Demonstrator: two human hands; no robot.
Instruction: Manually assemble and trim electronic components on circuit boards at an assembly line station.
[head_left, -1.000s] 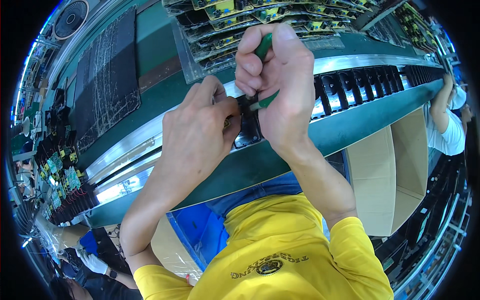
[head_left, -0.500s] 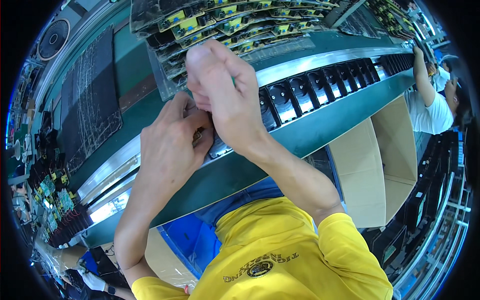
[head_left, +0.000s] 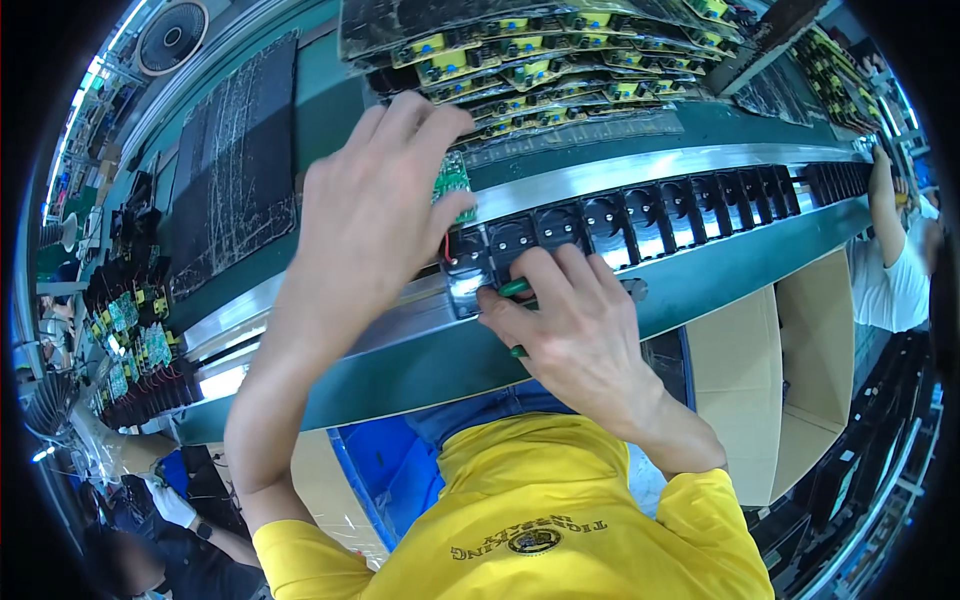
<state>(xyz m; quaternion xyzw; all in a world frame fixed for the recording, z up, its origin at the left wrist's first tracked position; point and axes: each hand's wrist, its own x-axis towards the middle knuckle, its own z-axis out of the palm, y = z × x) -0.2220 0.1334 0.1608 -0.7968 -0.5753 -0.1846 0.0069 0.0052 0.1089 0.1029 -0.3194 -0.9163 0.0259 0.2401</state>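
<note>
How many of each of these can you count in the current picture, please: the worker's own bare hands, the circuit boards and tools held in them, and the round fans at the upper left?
Bare hands: 2 (left hand, right hand)
Held green circuit board: 1
Held green-handled tool: 1
Round fan: 1
Total: 5

Electronics workshop: stacked circuit boards [head_left: 530,72], black housings [head_left: 645,214] lined up.

The left hand [head_left: 368,198] partly hides a green board [head_left: 452,182].
</note>
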